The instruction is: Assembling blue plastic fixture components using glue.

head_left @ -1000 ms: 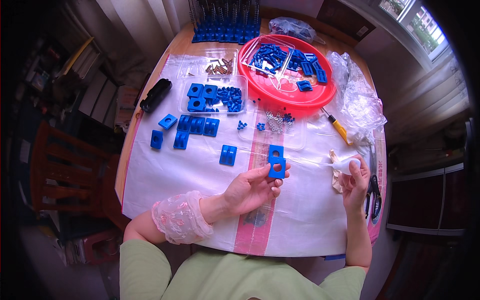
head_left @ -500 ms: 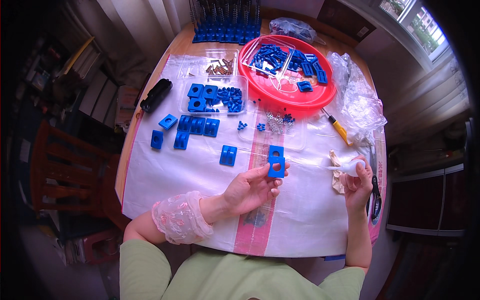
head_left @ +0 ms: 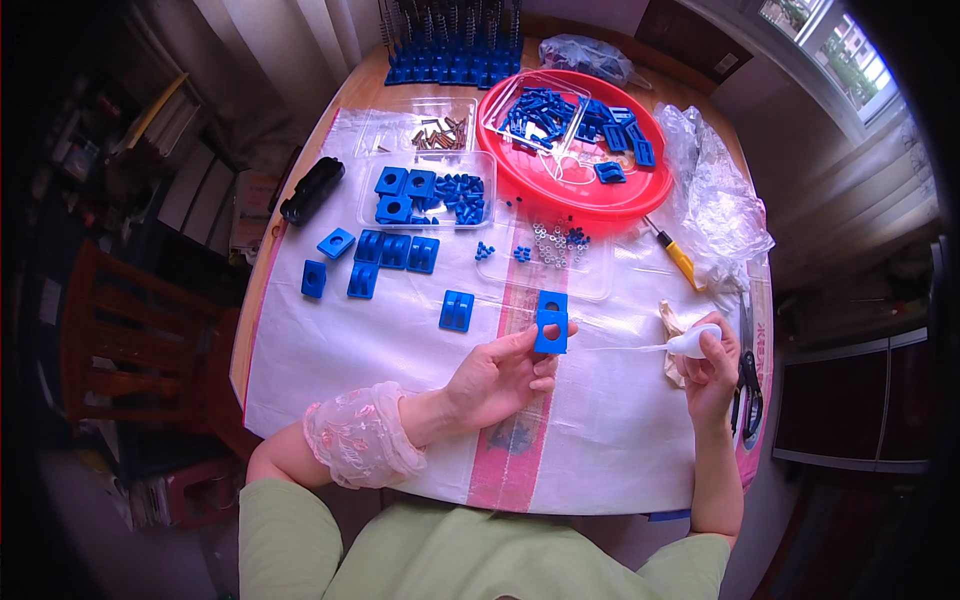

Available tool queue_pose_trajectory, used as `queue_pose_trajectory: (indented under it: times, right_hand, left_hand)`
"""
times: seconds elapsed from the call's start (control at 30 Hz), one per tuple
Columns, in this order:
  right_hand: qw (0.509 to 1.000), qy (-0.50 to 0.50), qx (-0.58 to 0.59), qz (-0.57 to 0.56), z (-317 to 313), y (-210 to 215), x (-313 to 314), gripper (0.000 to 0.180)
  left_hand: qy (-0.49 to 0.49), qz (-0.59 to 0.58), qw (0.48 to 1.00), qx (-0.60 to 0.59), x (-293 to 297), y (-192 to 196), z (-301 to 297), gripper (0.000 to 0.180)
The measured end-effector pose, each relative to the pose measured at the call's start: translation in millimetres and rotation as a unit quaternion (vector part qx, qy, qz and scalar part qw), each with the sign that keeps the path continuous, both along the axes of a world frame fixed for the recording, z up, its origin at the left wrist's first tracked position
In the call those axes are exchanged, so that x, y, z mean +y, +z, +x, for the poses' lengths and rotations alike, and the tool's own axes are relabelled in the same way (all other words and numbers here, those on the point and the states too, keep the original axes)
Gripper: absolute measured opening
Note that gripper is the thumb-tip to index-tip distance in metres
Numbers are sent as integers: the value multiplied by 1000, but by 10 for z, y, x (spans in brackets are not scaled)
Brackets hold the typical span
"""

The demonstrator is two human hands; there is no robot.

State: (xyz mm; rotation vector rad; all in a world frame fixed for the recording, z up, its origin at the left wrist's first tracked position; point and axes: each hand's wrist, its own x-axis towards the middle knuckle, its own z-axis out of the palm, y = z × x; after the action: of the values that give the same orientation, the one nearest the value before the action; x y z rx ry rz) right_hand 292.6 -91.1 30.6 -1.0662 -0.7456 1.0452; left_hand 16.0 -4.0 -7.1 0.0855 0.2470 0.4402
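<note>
where white sheeting [head_left: 380, 350] covers it, wooden table [head_left: 262, 300] shows.

A wooden chair [head_left: 110, 340] stands left of the table [head_left: 262, 300]; daylit window [head_left: 815, 30] upper right.

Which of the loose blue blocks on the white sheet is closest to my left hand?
The single blue block lying just up-left of the left hand; the other blocks sit in a cluster farther up the sheet.

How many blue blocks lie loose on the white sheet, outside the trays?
6: one tilted, one at the far left, one below the row, two side by side, one alone. The left hand holds another.
</note>
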Motion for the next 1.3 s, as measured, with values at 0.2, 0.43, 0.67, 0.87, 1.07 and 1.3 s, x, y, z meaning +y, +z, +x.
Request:
queue_pose_trajectory:
  times: [0.2,0.43,0.67,0.87,1.07,1.3]
  right_hand:
    - [1000,-3,-12,-5,-1,-5,1,18]
    - [1000,3,-20,-4,-13,6,8,18]
    - [1000,2,-19,-8,-1,-14,6,17]
    - [1000,0,-28,-11,-3,-11,6,16]
    - [1000,-1,-25,-6,-13,-19,5,16]
    - [1000,0,-24,-8,-24,4,14,17]
  left_hand:
    - [-2,3,1000,1,0,-2,0,30]
    - [-2,0,1000,6,-2,20,1,31]
    - [-2,0,1000,2,0,-1,4,31]
    - [-3,2,1000,6,-2,3,2,32]
    - [-2,2,1000,8,-1,-5,2,32]
    - [-2,2,1000,2,-3,-14,2,31]
